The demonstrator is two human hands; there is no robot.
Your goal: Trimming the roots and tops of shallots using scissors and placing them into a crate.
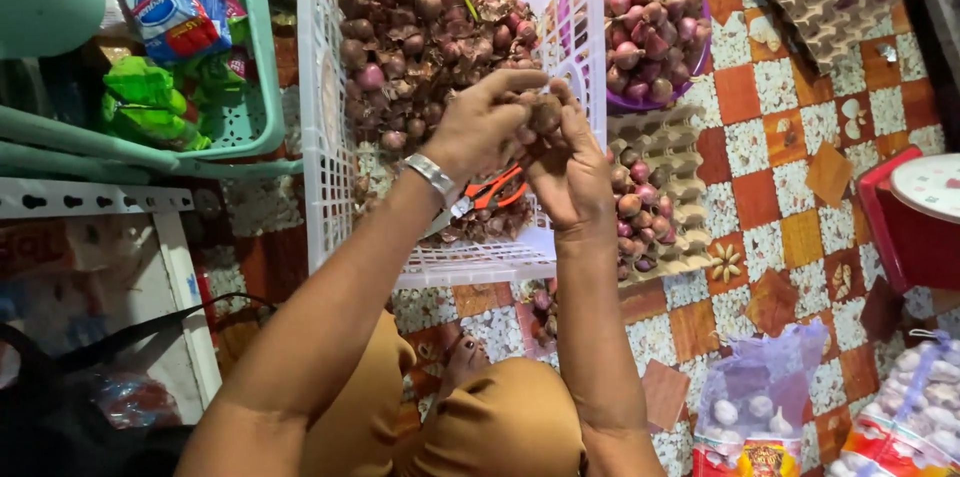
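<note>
The white basket (318,137) is glossy moulded plastic lattice, filled with shallots (420,37) in dry, papery, flaking skins. The egg tray (672,152) is rough matt pulp cardboard. The wristwatch (431,174) is shiny metal; the floor (770,197) is smooth patterned vinyl.

Both arms reach forward, and the left hand (487,124) and right hand (566,169) meet with fingers curled close together.

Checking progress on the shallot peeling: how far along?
Done: peeled shallots fill the purple bowl, and more sit on the egg tray. In hand: the left hand and right hand work one shallot together over the white basket. Left: a large pile of unpeeled shallots in the basket; orange scissors lie unused.
</note>
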